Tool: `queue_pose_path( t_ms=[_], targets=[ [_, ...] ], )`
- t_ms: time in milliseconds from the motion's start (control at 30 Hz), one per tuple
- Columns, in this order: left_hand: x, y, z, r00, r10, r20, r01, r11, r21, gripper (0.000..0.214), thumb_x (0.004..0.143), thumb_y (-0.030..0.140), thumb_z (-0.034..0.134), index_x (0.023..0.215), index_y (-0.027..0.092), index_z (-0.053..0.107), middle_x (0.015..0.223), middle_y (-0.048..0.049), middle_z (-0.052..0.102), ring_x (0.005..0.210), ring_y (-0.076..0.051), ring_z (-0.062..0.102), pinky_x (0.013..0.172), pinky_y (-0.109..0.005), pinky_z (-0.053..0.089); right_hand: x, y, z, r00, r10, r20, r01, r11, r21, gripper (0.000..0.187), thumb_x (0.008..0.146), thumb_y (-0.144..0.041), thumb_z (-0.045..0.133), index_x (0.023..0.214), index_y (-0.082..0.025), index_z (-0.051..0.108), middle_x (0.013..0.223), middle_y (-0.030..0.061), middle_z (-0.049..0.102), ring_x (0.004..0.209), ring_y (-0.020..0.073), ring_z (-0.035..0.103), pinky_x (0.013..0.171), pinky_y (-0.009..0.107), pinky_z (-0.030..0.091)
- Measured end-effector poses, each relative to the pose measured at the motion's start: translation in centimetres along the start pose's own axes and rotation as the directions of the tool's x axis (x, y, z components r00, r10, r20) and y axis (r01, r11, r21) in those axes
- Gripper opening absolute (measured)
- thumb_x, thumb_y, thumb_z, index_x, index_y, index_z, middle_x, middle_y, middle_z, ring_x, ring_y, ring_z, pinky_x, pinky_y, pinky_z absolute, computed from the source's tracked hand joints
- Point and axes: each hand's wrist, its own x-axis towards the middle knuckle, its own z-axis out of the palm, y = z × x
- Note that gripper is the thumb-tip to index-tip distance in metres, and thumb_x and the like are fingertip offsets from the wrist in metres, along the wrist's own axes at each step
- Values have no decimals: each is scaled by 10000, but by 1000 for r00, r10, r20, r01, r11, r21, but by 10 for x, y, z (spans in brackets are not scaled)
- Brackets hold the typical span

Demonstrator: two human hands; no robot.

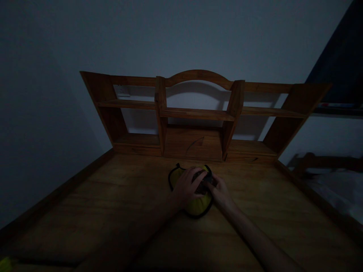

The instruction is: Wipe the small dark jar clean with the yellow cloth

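Observation:
A yellow cloth piece with black edging (196, 207) lies on the wooden desk, near the foot of the shelf unit. Above its middle sits a small dark, rounded object with a shiny spot (203, 185); the dim light hides what kind it is. My left hand (187, 186) curls over this object from the left, fingers bent across its top. From the right, my right hand (219, 189) grips the object's edge between thumb and fingers. Both hands partly cover the object and the cloth.
A wooden shelf unit (197, 113) stands along the back of the desk (119, 200) against the wall. Raised wooden edging runs down both desk sides. A dark panel (340, 71) is at upper right, and something yellow (5, 264) shows at the lower left corner.

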Motion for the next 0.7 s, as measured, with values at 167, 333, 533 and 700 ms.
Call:
queue_pose_path(
  t_ms=[167,333,533,700],
  targets=[
    [0,0,2,1000,9,6,-9,1000,-29,907,653,432,787,1403,164,355,1326,-127,429,1225,-263,407,1040,-389,365,-1,3,1,999,-27,-36,26,999,-45,299,775,-253,639,1044,-122,637,995,78,651,896,195,599,834,314,474],
    [0,2,0,1000,-15,1,15,999,-40,857,677,428,770,1389,174,367,1329,-111,420,1234,-252,393,1062,-383,339,-2,-2,1,998,32,-60,-33,999,-11,325,763,-308,677,992,-80,652,898,86,661,814,179,601,734,269,482],
    [-2,0,2,998,-67,14,68,995,-78,915,618,437,801,1378,187,358,1329,-101,426,1231,-240,401,1056,-366,345,-2,-1,2,995,58,-77,-56,998,29,393,767,-375,695,1009,-68,664,882,89,666,812,186,618,724,266,486],
    [-3,0,4,989,-148,-9,145,975,-170,882,633,437,770,1372,191,359,1317,-90,438,1221,-219,420,1050,-340,360,-7,-7,0,995,2,-101,-25,973,-228,452,843,-485,587,986,-66,681,874,89,673,811,216,631,648,259,476]
  ],
)
